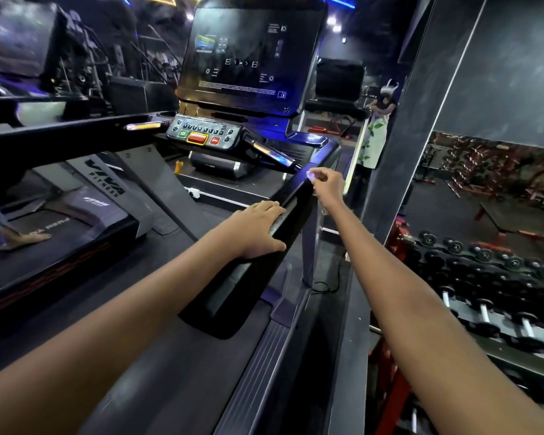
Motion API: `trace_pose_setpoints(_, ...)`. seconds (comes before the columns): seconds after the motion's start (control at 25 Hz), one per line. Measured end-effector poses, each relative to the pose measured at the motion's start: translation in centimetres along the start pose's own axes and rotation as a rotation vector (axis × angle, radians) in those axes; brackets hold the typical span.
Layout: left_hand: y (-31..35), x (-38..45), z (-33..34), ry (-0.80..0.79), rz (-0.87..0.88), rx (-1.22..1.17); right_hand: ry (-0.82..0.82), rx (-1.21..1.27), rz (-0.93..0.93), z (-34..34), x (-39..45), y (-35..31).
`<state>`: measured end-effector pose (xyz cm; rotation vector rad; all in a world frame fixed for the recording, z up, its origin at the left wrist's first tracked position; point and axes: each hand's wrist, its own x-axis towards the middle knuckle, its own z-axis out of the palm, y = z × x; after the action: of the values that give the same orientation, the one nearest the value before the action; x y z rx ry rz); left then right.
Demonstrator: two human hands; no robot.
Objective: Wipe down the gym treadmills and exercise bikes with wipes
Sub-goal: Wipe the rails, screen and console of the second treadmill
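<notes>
1. The treadmill's right handrail [264, 255] is being worked on; it runs forward from the near foreground to the console [206, 135] under the big screen [248, 51].
2. The left hand [258, 229] is laid flat on top of the handrail near its middle, fingers straight, thumb down the near side; nothing is gripped by it.
3. A small pale wipe [311, 176] is pinched between the curled fingertips of the right hand [328, 186], at the far end of the handrail, just beside its outer edge.
4. The wipe appears bunched very small, so little of its face would meet the rail. It would probably be better opened out and pressed flat under the fingers.
5. The stroke is best drawn along the rail's length, toward the body, top first and then the sides, so that no strip is missed.
6. The spot under the left hand would need to be uncovered and wiped as well.
7. The console buttons [198, 138] lie close ahead; they should be wiped lightly so none is pressed in.
8. A neighbouring treadmill [60, 233] stands to the left, and a dumbbell rack [484, 277] to the right.
</notes>
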<state>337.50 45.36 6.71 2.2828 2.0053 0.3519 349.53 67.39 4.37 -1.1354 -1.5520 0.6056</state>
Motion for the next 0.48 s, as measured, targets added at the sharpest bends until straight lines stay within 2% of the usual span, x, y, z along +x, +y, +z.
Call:
trace_pose_setpoints(0.24, 0.1, -0.3, -0.2, 0.012, 0.008, -0.048, 0.024, -0.018, 0.132, 0.8, 4.3, 1.4)
trace_pose_setpoints(0.48, 0.3, -0.5, -0.4, 0.0, 0.0, -0.096, 0.251, 0.311, 0.322, 3.4, 0.6, 5.3)
